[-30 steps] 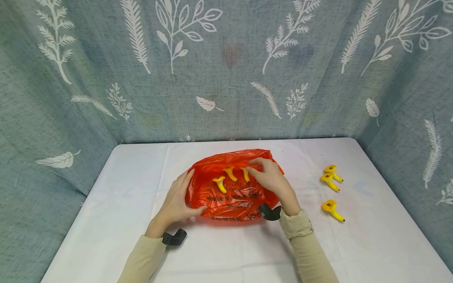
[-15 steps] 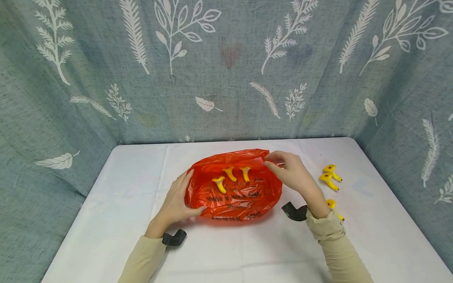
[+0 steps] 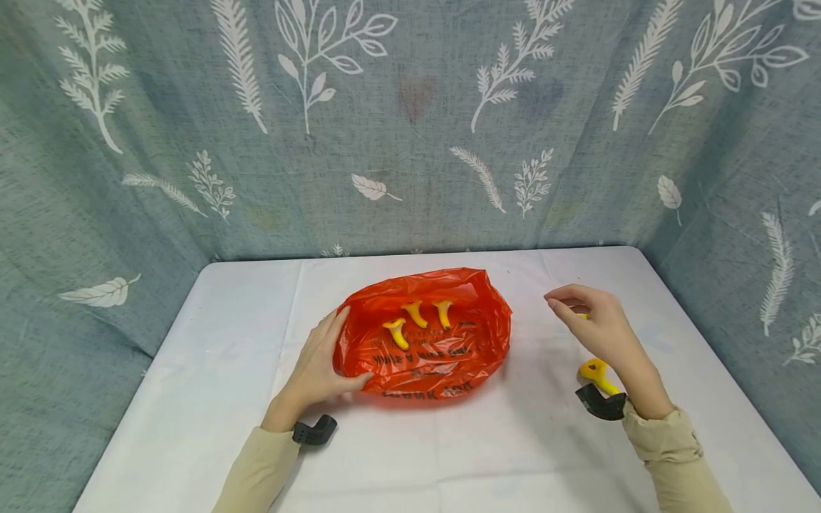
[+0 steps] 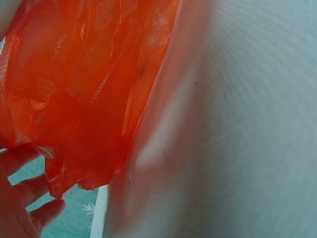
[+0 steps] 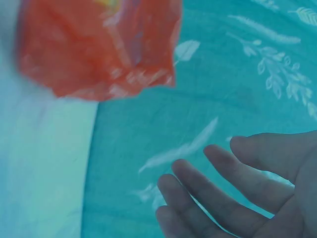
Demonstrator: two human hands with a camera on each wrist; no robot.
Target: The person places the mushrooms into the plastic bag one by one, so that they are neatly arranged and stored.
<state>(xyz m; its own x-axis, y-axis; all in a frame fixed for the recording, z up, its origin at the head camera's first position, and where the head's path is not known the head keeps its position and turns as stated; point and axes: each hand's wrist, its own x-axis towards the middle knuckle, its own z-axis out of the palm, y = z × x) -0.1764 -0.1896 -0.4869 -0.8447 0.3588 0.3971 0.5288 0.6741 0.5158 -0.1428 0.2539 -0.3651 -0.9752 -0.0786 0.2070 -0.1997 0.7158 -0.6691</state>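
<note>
An orange-red plastic bag (image 3: 420, 283) with dark printing lies mouth-up on the table. Inside it are three small yellow mushrooms (image 3: 397, 333), trumpet-shaped with curved stems. My left hand (image 3: 321, 360) holds the bag's left side, thumb over the near rim and fingers along the far side; the left wrist view shows fingertips at the bag (image 4: 89, 99). To the right of the bag, my right hand (image 3: 596, 324) hovers with nothing in it, fingers loosely bent and apart. One yellow mushroom (image 3: 595, 370) lies below that hand; another (image 3: 582, 315) is mostly hidden behind it.
A white cloth covers the table (image 3: 513, 456). Grey-green curtains (image 3: 410, 178) with white leaf prints hang behind it and at both sides. A dark wrist camera (image 3: 601, 402) sits near the right-hand mushroom in the head view.
My right hand has left the bag's right side, leaving the mushroom there inside the bag, and has moved right to above the mushrooms outside. My left hand stays at the bag.
</note>
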